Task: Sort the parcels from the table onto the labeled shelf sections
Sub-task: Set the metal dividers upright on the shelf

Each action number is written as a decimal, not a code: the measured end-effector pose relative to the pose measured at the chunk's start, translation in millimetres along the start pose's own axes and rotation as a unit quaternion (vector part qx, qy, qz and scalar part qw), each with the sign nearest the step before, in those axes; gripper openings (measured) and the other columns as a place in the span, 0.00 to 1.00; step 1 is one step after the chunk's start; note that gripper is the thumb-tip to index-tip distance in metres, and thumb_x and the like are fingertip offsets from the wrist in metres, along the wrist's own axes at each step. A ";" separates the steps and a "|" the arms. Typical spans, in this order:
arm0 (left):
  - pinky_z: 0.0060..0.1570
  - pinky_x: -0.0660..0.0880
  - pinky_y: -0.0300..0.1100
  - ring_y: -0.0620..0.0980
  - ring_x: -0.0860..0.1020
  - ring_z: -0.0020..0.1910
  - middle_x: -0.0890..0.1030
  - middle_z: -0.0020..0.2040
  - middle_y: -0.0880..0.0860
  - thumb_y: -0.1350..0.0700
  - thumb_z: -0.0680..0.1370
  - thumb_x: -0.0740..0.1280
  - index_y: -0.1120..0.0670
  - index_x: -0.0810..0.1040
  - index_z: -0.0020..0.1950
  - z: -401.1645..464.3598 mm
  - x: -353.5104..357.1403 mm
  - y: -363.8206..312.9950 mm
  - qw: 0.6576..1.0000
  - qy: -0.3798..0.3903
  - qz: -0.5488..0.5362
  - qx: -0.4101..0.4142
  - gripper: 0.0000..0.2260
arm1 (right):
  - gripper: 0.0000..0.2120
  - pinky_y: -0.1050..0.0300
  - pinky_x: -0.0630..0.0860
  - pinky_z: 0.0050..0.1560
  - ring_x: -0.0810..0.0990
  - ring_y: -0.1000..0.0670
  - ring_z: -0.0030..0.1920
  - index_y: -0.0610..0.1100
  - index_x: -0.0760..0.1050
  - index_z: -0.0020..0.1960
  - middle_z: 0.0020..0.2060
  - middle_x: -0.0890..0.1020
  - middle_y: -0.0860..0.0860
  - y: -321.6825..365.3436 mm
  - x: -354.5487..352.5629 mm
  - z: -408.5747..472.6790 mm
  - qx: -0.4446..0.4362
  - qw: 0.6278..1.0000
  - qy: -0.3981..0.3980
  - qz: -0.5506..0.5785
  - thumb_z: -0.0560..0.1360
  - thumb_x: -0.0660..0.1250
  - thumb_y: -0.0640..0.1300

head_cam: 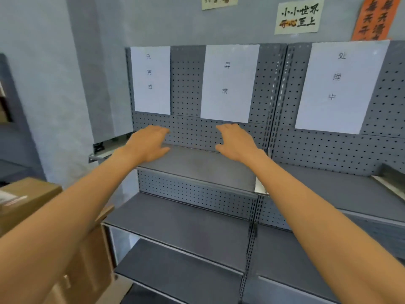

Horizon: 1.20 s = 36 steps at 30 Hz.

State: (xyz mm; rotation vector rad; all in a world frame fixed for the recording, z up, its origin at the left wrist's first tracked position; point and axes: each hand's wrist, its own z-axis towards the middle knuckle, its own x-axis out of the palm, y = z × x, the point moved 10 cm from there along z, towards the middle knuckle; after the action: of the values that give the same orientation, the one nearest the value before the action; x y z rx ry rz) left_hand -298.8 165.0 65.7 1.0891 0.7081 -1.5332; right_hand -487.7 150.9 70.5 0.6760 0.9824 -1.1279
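Observation:
Both arms stretch out over the top shelf (197, 165) of a grey metal pegboard rack. My left hand (149, 143) and my right hand (235, 142) hover above that shelf, palms facing each other, fingers relaxed, holding nothing. Three white paper labels hang on the pegboard: a left label (151, 80), a middle label (229, 83) and a right label (339, 86). My hands are below the left and middle labels. A brown cardboard parcel (28, 198) sits at the far left, partly under my left forearm.
Lower grey shelves (179, 218) step outwards below the top one. The right rack section (341, 189) has its own shelf with a metal divider (390, 181) at its right end. Another cardboard box (92, 264) stands low left. Paper notices hang on the wall above.

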 end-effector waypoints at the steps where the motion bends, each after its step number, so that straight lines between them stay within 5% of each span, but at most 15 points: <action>1: 0.63 0.69 0.51 0.57 0.69 0.69 0.71 0.70 0.57 0.49 0.79 0.64 0.56 0.64 0.74 -6.1 1.5 14.9 1.000 0.000 0.001 -0.004 0.26 | 0.28 0.50 0.68 0.63 0.65 0.42 0.70 0.41 0.60 0.75 0.72 0.67 0.44 18.4 3.8 6.0 -0.008 1.000 -0.001 0.003 0.78 0.63 0.46; 16: 0.57 0.72 0.51 0.58 0.71 0.63 0.73 0.65 0.57 0.50 0.79 0.63 0.57 0.67 0.70 -16.9 47.1 199.9 0.995 0.041 0.021 -0.088 0.22 | 0.24 0.49 0.71 0.59 0.68 0.42 0.67 0.40 0.65 0.72 0.68 0.71 0.44 187.9 82.1 127.8 -0.078 0.997 0.021 0.006 0.77 0.64 0.44; 36: 0.62 0.71 0.49 0.57 0.69 0.67 0.71 0.69 0.56 0.50 0.80 0.61 0.56 0.63 0.75 76.6 119.2 363.3 0.991 0.066 0.057 -0.099 0.24 | 0.24 0.50 0.71 0.58 0.68 0.43 0.66 0.41 0.65 0.71 0.68 0.71 0.45 218.2 171.8 285.1 -0.052 0.998 0.042 -0.015 0.78 0.63 0.45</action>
State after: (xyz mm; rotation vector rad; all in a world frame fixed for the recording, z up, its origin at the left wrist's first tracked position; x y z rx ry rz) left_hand 29.5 -41.8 27.5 1.0686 0.8553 -1.2745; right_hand -177.7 -95.9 33.4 0.6295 1.1181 -1.0738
